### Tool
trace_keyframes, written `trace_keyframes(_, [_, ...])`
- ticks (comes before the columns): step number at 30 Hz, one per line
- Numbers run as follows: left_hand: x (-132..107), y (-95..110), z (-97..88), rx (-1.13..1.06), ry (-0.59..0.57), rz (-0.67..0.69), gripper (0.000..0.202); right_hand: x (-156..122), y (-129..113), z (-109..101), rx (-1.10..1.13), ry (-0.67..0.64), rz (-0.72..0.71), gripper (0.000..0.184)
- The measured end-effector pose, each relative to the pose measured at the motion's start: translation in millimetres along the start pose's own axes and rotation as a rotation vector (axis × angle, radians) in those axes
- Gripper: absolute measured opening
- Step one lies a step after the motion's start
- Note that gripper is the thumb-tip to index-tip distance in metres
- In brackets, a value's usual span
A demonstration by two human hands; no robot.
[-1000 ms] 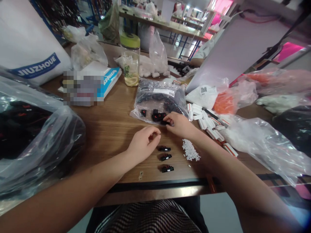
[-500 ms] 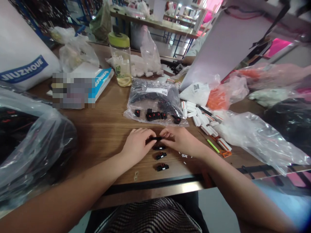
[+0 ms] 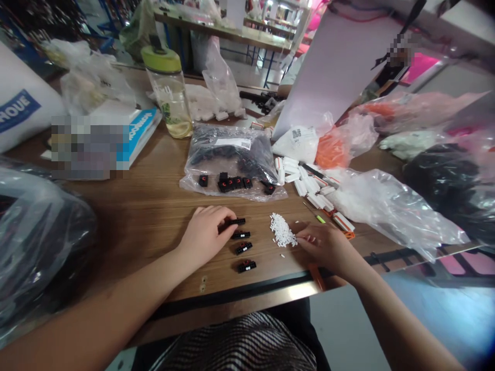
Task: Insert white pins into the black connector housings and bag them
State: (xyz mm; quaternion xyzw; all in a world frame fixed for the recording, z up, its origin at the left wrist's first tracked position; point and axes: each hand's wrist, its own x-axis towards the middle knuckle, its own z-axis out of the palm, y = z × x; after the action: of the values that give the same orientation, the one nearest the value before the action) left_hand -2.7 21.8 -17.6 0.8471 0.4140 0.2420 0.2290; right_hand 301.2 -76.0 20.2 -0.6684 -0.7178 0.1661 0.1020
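Four black plastic connector housings [image 3: 243, 248], marked with red and white, lie in a short column on the wooden workbench [image 3: 127, 216], just left of a heap of small white pieces [image 3: 281, 230]. The left hand [image 3: 204, 239] curls narrowly onto the end of the top housing. The right hand [image 3: 325, 247], fingers loosely spread and holding nothing visible, rests just right of the heap. Beyond the heap lie a clear bag of black parts [image 3: 228, 154] and, farther off, more workbenches [image 3: 228, 31]
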Motion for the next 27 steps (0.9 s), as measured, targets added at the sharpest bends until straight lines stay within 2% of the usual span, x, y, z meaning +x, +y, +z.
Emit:
trace_keyframes(4, [-1, 0, -1.4, -0.008, 0.005, 0.007, 0.011, 2, 3, 6, -0.078, 0.043, 0.187, 0.017])
trace_keyframes(7, [-1, -1, -1.4, -0.009, 0.008, 0.019, 0.011, 1, 9, 3, 0.008, 0.056, 0.294, 0.02])
trace_keyframes(9, [-1, -1, -0.9, -0.008, 0.008, 0.023, 0.011, 1, 12, 1, 0.095, 0.071, 0.263, 0.021])
trace_keyframes(13, [-1, -3, 0.4, -0.01, 0.005, 0.022, 0.012, 2, 19, 3, 0.212, 0.098, 0.084, 0.02])
trace_keyframes(17, [-1, -2, -0.3, -0.003, 0.002, 0.021, 0.01, 0, 26, 10, 0.205, 0.119, -0.006, 0.022])
trace_keyframes(22, [0, 1, -3.2, -0.008, -0.005, 0.018, 0.009, -7, 30, 13, 0.04, 0.129, 0.0, 0.023])
trace_keyframes(27, [0, 2, -3.6, -0.016, -0.001, 0.019, 0.009, -5, 23, 8, 0.096, 0.088, 0.116, 0.024])
